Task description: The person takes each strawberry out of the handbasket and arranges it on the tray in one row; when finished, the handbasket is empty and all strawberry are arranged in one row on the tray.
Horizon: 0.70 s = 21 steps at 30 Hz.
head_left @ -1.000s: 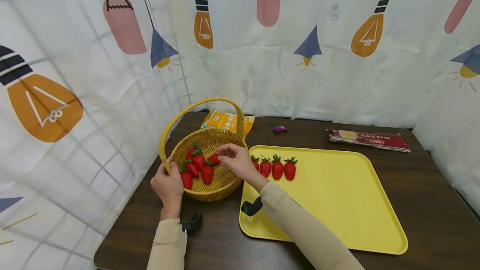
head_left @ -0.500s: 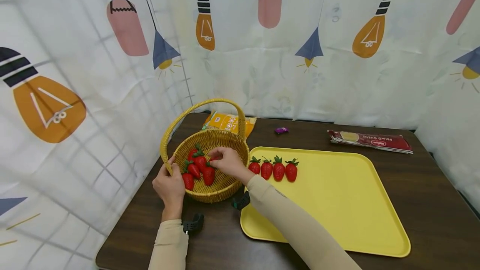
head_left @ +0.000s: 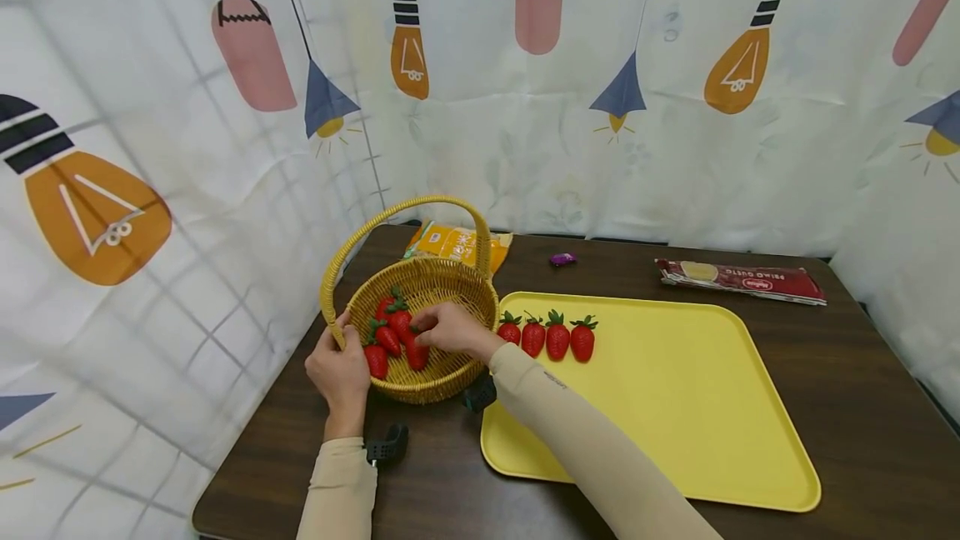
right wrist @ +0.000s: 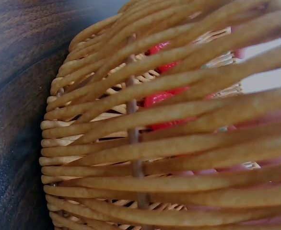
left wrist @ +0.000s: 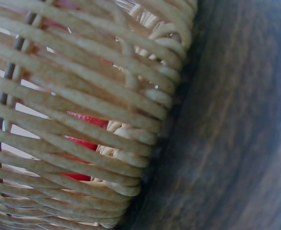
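Note:
A yellow woven basket [head_left: 442, 273] with a tall arched handle holds several red strawberries [head_left: 377, 362] with green leaves. My left hand [head_left: 339, 369] grips its left rim at the foot of the handle. Inside the basket, my right hand [head_left: 453, 330] has its curled thumb and fingers at the top of one strawberry [head_left: 417, 355], seeming to pinch it; the hand covers its leaves. In the left wrist view the basket's woven side [left wrist: 83, 100] hides the hand, and red shows through the gaps. The right wrist view also faces the weave [right wrist: 97, 143].
A yellow tray [head_left: 660, 423] lies right of the basket, with a row of strawberries [head_left: 557, 342] at its upper left. Behind the basket is an orange snack bag [head_left: 453, 242]. A small purple wrapped item [head_left: 562, 260] and a dark red packet [head_left: 742, 282] lie along the table's back.
My right hand has moved left and down inside the basket, from a strawberry near the middle to the one in front. The left hand keeps its grip on the basket.

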Tool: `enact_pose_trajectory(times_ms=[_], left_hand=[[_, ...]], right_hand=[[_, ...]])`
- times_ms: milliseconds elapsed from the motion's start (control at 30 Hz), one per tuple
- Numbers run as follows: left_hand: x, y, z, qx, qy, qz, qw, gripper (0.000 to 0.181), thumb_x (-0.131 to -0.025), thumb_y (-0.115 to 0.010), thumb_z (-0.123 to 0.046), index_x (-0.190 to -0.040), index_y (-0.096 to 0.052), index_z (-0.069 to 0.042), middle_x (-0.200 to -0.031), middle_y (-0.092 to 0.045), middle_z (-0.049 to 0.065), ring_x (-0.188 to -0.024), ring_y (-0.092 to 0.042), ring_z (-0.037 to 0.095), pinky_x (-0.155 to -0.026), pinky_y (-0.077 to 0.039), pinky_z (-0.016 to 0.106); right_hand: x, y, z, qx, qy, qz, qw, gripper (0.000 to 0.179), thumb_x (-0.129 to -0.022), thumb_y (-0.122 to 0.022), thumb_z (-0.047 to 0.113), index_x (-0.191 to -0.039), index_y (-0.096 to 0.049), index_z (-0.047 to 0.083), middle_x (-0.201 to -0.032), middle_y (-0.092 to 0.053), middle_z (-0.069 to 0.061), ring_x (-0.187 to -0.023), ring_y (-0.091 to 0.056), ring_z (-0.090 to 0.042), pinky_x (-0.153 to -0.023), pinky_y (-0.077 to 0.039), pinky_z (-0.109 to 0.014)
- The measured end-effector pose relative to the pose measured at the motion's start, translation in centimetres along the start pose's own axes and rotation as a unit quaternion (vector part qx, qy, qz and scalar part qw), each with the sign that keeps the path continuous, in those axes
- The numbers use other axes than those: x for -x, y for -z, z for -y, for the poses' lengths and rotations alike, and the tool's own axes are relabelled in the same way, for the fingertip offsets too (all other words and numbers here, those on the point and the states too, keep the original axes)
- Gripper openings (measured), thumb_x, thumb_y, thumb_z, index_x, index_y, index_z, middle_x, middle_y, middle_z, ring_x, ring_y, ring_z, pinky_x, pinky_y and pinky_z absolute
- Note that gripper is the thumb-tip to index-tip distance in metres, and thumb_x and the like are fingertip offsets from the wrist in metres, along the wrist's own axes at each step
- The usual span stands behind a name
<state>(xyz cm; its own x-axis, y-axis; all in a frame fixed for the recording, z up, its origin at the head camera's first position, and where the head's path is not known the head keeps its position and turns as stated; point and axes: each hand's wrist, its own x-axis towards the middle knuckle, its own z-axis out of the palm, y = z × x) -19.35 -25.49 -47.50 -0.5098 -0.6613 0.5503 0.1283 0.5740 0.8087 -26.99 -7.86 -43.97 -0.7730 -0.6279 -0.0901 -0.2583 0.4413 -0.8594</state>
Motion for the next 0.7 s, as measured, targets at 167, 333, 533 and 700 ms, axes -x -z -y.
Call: enact_pose_trajectory(times_ms=[167, 333, 533, 700], left_hand=[[0.03, 0.08, 0.07, -0.002, 0.005, 0.003, 1.0, 0.025, -0.092, -0.058, -0.01, -0.109, -0.076, -0.008, -0.075, -0.071, 0.017, -0.042, -0.025, 0.0, -0.048, -0.027, 0.02], [0.04, 0.16, 0.13, -0.006, 0.008, 0.0, 1.0, 0.025, -0.092, -0.058, -0.01, -0.109, -0.076, -0.008, -0.07, -0.069, 0.017, -0.041, -0.022, 0.002, -0.047, -0.025, 0.022], [0.04, 0.04, 0.1, -0.009, 0.009, 0.002, 0.9999, 0.025, -0.092, -0.059, -0.01, -0.109, -0.076, -0.008, -0.081, -0.073, 0.016, -0.046, -0.033, -0.001, -0.052, -0.03, 0.02], [0.07, -0.06, 0.06, -0.004, 0.015, 0.001, 0.9999, 0.025, -0.092, -0.058, -0.01, -0.109, -0.076, -0.008, -0.093, -0.075, 0.014, -0.067, -0.06, 0.016, -0.061, -0.037, 0.022]], right_hand=[[-0.12, -0.15, 0.08, -0.022, -0.008, -0.01, 0.9997, 0.024, -0.086, -0.073, 0.011, -0.11, -0.072, 0.007, -0.103, -0.07, -0.002, -0.09, -0.062, -0.012, -0.076, -0.05, -0.027], [-0.35, -0.45, -0.13, 0.011, -0.024, -0.001, 0.9996, 0.023, -0.085, -0.075, 0.015, -0.107, -0.074, 0.011, -0.095, -0.07, 0.003, -0.08, -0.06, -0.01, -0.067, -0.048, -0.025], [-0.47, -0.57, -0.13, 0.053, -0.03, 0.04, 0.9973, 0.03, -0.086, -0.075, 0.019, -0.115, -0.073, 0.018, -0.109, -0.069, 0.003, -0.093, -0.061, -0.011, -0.072, -0.049, -0.026], [-0.57, -0.74, -0.06, 0.078, -0.009, 0.09, 0.9929, 0.031, -0.086, -0.075, 0.02, -0.117, -0.073, 0.021, -0.108, -0.067, 0.006, -0.088, -0.057, -0.011, -0.071, -0.045, -0.025]])
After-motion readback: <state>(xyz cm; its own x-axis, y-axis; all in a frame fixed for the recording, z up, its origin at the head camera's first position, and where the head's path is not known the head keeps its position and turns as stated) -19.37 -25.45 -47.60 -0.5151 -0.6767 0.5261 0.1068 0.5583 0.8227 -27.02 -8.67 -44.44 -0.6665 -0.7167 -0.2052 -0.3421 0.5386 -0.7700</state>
